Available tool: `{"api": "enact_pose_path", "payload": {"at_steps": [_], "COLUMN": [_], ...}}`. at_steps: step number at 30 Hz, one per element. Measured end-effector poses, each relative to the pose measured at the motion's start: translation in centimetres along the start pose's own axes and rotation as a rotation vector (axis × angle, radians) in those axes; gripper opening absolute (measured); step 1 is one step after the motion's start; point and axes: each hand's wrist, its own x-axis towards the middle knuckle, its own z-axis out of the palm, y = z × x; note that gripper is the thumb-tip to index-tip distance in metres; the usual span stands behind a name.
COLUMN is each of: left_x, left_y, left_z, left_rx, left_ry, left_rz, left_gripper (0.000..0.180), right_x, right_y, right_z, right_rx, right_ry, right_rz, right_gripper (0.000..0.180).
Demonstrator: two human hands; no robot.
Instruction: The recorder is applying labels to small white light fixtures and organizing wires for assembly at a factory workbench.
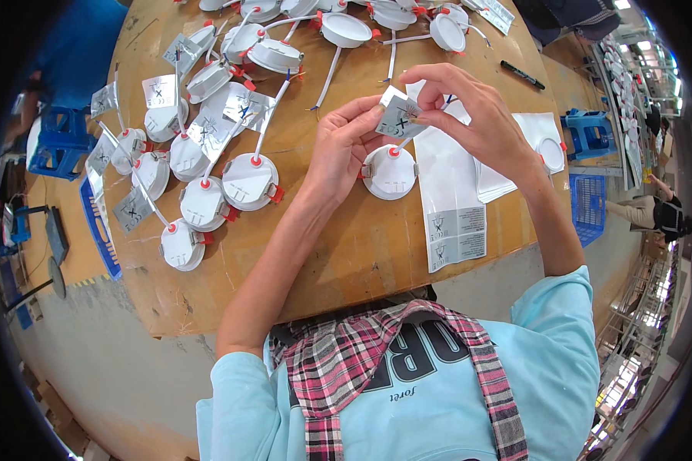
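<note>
One view only, worn on the person's head; it looks steeply down over the chest onto the round wooden table [346, 253], near enough that both forearms climb in from the lower edge; left hand [342, 146] and right hand [473, 115] sit just above centre, close to the lens; fisheye bends the table rim and crowds the floor, blue crates [588, 131] and shelving into the dark circular border; no second view shares the scene.
</note>
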Motion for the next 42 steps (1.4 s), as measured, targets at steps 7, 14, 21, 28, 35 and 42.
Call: {"api": "enact_pose_path", "payload": {"at_steps": [7,14,21,28,35,42], "left_x": [-0.6,-0.6,-0.6,-0.6,-0.7,-0.4], "left_y": [0.2,0.1,0.3,0.3,0.7,0.1], "left_z": [1.3,1.6,1.3,1.2,1.5,2.0], "left_rx": [0.111,0.183,0.203,0.113,0.033,0.219], "left_ry": [0.014,0.026,0.002,-0.019,-0.057,0.110], "left_rz": [0.192,0.280,0.235,0.191,0.157,0.283], "left_gripper": [0.026,0.024,0.026,0.031,0.036,0.026], "right_x": [0.3,0.3,0.4,0.4,0.3,0.4], "right_y": [0.0,0.0,0.0,-0.2,-0.1,-0.2], "right_z": [-0.2,-0.1,-0.2,-0.2,-0.3,0.0], "right_rx": [-0.006,-0.013,-0.005,-0.023,-0.067,-0.027], "right_ry": [-0.011,0.008,-0.002,-0.005,-0.006,0.015], "right_rz": [0.077,0.078,0.066,0.062,0.066,0.054], "right_gripper": [0.035,0.034,0.034,0.033,0.033,0.031]}}
